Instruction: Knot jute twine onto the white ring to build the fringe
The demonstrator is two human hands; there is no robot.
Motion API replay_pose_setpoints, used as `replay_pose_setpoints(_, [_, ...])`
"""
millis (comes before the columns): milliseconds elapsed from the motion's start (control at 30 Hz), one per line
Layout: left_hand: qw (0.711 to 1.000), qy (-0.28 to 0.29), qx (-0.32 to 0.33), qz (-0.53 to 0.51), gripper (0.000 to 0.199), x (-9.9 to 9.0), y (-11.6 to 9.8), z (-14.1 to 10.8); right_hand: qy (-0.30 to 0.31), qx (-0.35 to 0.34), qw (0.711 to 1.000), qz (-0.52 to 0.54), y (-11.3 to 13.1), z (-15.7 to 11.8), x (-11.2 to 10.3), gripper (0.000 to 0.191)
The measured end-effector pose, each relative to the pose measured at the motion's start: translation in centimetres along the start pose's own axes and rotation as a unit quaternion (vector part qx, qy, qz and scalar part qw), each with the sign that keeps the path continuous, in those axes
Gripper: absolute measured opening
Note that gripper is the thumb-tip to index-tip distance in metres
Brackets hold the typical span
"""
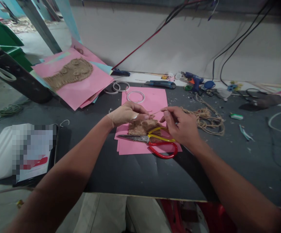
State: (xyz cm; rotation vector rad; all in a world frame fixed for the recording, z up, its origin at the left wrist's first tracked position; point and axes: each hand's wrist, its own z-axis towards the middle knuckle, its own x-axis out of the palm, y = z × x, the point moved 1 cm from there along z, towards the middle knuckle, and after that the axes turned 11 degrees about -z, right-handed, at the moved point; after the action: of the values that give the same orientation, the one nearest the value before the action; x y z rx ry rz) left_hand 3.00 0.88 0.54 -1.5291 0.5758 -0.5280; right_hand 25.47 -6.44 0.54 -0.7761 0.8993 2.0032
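At the far left, a dark bottle [16,72] leans into view with a pale strap, and green bins [5,34] stand behind it. Nearer the person, a tablet [37,152] lies at the edge of the black table [116,176], its screen blurred out. Next comes a stack of pink and pastel paper [74,97] bearing a brown twine shape [73,71]. Right of it are white rings [135,92], one resting on the upper part of some pink sheets [147,100]. The left hand [123,116] is over the left side of these sheets, thumb and forefinger near each other at one end of a strand of brown twine [156,113]; the fingertips are too blurred to tell whether they are closed on it. Just below the fingers, a twine piece [140,127] lies flat on the pink sheets. Scissors [144,138] lie across its near edge, blades pointing left, with one yellow and one red handle. Behind the sheets, near the wall, is a utility knife [161,84]. The right hand [181,124] has thumb and forefinger pinched together on the strand's other end. Beyond it lie a blue glue gun [196,82], a loose tangle of twine [209,120] and a small green-and-white object [236,116].
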Motion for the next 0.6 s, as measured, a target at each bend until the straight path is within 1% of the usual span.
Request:
replay_pose_setpoints(100, [0.998,-0.064,0.023,-0.007,0.026,-0.2,0.0,0.2,0.002,-0.001,1.000,-0.015,-0.2,0.1,0.1,0.021])
replay_pose_setpoints(200, [0.984,-0.168,0.064,0.002,0.027,-0.7,0.3,0.6,0.023,0.000,0.999,-0.039,-0.5,0.1,0.3,0.022])
replay_pose_setpoints(300, [0.954,-0.284,0.090,0.037,0.022,-1.4,0.8,1.0,0.073,0.010,0.994,-0.075,-0.9,0.1,0.5,0.024])
replay_pose_setpoints(367, [0.930,-0.348,0.112,0.035,0.021,-2.0,1.0,1.2,0.117,0.027,0.986,-0.114,-1.1,0.2,0.5,0.027])
replay_pose_setpoints(433, [0.909,-0.395,0.131,0.023,0.020,-2.7,1.1,1.3,0.157,0.054,0.973,-0.159,-1.4,0.4,0.3,0.030])
replay_pose_setpoints(467, [0.899,-0.417,0.135,0.014,0.020,-3.1,1.2,1.4,0.167,0.070,0.966,-0.182,-1.5,0.5,0.1,0.031])
replay_pose_setpoints(600, [0.856,-0.493,0.150,-0.036,0.017,-4.5,1.2,1.4,0.178,0.142,0.937,-0.264,-2.4,1.3,-1.1,0.032])
